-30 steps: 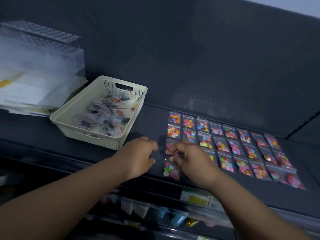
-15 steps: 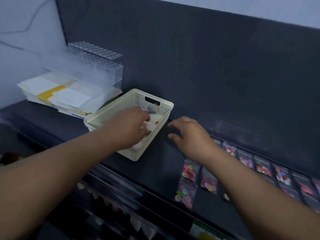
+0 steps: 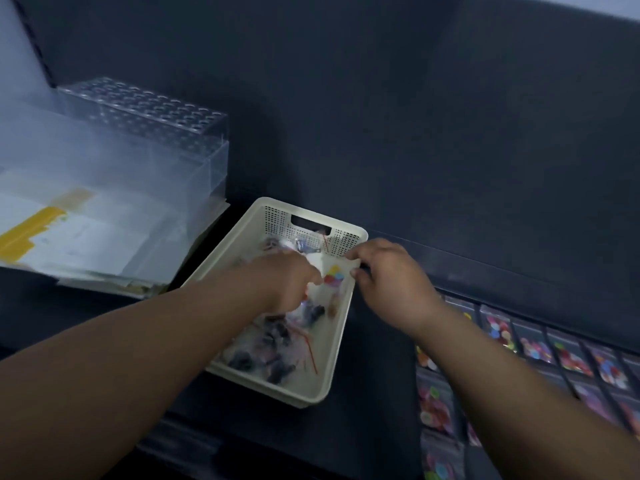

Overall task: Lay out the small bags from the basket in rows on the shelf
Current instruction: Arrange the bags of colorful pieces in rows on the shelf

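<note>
Small bags lie rowed at the right edge of the shelf; one bag is pinched over the basket by the right hand, moved off the shelf; the grip of the left hand cannot be told.

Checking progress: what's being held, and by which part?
A small bag, apparently pinched by opposite edges between left hand and right hand, above the basket.

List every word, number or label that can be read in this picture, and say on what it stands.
No text can be read here.
On the papers with a yellow band: print too blurred to read.
On the small bags laid on the shelf: no label legible.
On the basket: no marking visible.
</note>
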